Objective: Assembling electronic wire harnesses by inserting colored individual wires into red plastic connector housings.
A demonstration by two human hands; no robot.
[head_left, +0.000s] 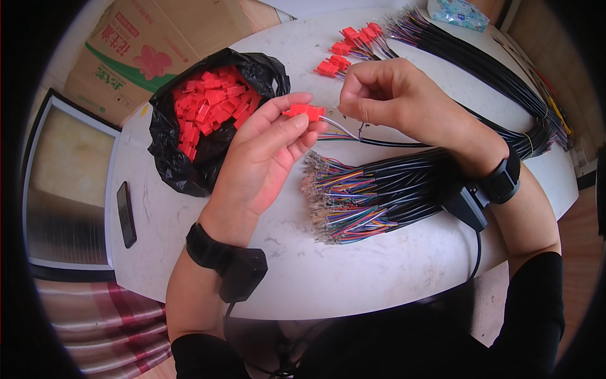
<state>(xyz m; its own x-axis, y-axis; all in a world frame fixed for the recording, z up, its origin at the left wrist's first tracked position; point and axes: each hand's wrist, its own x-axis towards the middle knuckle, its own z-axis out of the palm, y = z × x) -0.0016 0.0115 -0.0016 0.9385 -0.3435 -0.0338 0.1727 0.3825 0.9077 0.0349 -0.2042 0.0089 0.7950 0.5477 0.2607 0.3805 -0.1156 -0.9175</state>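
Note:
My left hand [268,142] pinches a red plastic connector housing [307,113] between thumb and fingers. A white wire [341,128] runs out of the housing's right end toward a black-sheathed cable [394,144] lying behind. Just right of the housing, my right hand [394,98] is closed, thumb against forefinger, on a thin wire end; its tip shows only faintly. Below the hands lies a thick bundle of black cables [404,189], their stripped ends showing many coloured wires with small metal terminals. A black plastic bag [173,167] full of loose red housings [211,101] stands to the left.
At the back, several cables carry red housings [356,39], beside another long black cable bundle [480,57]. A phone [126,215] lies near the white table's [284,284] left edge. A cardboard box [151,38] and a plastic packet [459,14] are farther off.

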